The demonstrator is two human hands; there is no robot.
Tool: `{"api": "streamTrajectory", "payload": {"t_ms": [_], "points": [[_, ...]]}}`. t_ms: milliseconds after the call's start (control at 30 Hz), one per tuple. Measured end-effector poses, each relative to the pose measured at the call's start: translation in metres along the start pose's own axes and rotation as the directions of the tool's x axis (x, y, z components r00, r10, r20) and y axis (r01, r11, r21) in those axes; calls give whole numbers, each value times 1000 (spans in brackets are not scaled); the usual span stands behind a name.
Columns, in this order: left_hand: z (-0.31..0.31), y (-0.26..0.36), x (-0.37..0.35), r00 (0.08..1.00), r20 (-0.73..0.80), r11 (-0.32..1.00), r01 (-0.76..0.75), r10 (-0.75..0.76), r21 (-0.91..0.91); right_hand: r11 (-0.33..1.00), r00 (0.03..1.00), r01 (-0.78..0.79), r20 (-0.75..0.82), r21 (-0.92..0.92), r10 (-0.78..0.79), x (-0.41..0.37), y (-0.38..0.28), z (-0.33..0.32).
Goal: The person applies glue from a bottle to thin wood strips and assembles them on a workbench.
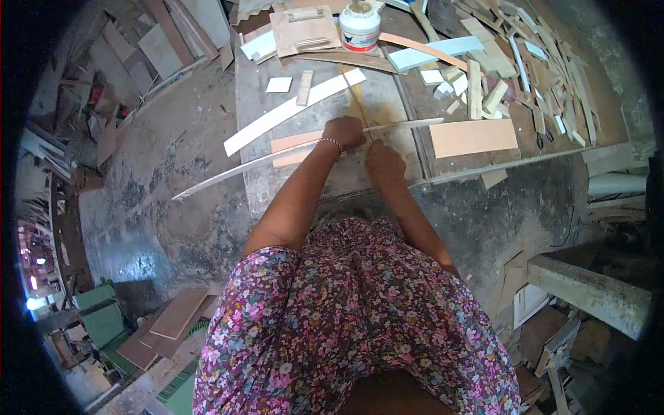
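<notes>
A long, thin wooden strip [242, 168] lies slantwise over the worktable, its left end sticking out past the table edge. Fingers curled, my left hand [344, 133] grips this strip near its middle and presses it down. Just to the right and nearer to me, my right hand [385, 164] is closed at the near end of a thin, dark, blade-like piece [357, 97]. That piece runs away from me across the strip, between my hands; its exact kind I cannot tell. A peach-coloured board [287, 160] lies partly under the strip, beside my left wrist.
A white board [294, 111] and a small wooden block [303, 88] lie beyond my hands. A white tub [360, 29] stands at the back. Scissors [545, 138], a peach panel [474, 138] and heaped wood offcuts [546, 62] are on the right. The worktable's front edge [512, 167] is near my body.
</notes>
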State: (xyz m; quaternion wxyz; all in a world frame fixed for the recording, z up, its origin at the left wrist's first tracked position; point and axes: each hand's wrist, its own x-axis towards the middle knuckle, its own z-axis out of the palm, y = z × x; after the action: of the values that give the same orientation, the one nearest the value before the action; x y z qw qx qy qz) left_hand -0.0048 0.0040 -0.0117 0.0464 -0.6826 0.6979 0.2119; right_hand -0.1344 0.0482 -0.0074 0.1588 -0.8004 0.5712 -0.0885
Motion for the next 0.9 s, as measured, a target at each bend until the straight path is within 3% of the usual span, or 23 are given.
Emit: {"api": "streamTrajectory", "payload": {"t_ms": [67, 167, 267, 333, 467, 567, 667, 767, 900], "points": [[6, -4, 4, 997, -36, 998, -62, 61, -6, 999, 992, -35, 123, 29, 31, 1, -3, -11], [1, -2, -2, 994, -39, 994, -103, 105, 41, 998, 999, -35, -39, 49, 37, 2, 6, 15], [4, -6, -5, 990, -35, 990, -139, 140, 19, 991, 998, -55, -13, 120, 56, -2, 2, 8], [5, -13, -11, 967, -119, 973, -229, 226, -14, 992, 996, -88, 44, 90, 84, -1, 1, 6], [17, -20, -21, 874, -364, 937, -350, 322, -12, 986, 991, -124, 64, 110, 118, -1, -2, -2], [9, -19, -19, 775, -423, 882, -431, 470, 190, 990, 991, -106, 92, 96, 97, -3, -1, -3], [3, -2, -23, 939, -188, 955, -270, 289, 121, 984, 991, -124, 75, 126, 115, -1, 3, 7], [3, 3, -20, 969, -134, 978, -206, 209, 36, 983, 991, -110, 95, 148, 97, -3, 1, -2], [15, -10, -8, 965, -130, 972, -232, 228, -18, 988, 994, -101, 50, 118, 96, -3, 1, 3]]}}
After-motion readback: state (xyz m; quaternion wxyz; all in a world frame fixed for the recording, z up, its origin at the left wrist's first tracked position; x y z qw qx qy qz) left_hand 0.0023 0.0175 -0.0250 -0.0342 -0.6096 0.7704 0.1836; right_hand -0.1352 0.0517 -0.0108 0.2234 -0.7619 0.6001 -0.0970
